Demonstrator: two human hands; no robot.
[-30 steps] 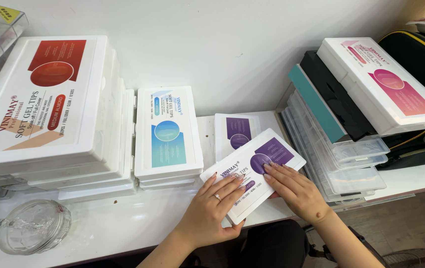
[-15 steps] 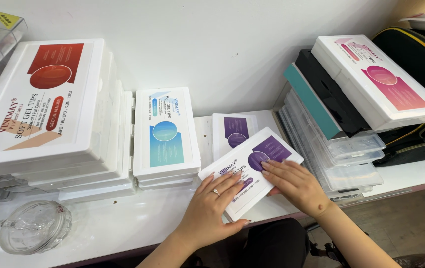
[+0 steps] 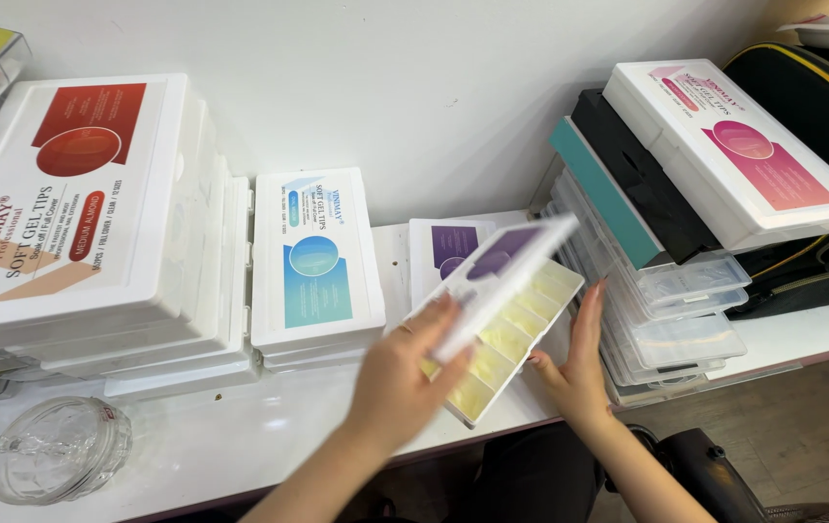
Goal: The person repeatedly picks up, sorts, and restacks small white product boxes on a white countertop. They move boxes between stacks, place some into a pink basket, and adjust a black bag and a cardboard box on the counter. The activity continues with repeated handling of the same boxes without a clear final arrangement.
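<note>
Compartment box [image 3: 511, 334], white table [image 3: 240, 455], white wall [image 3: 414, 87]

Bench count: boxes, dish, hands.
Two purple-label boxes [image 3: 506, 291] [image 3: 448, 247], one blue-label box [image 3: 312, 257], one red-label box [image 3: 56, 194], one pink-label box [image 3: 734, 150], one glass dish [image 3: 56, 460], two hands [image 3: 400, 378] [image 3: 579, 373].

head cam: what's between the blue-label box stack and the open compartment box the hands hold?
In the head view, between the blue-label box stack and the open compartment box: a purple-label box lying flat, plus bare tabletop.
</note>
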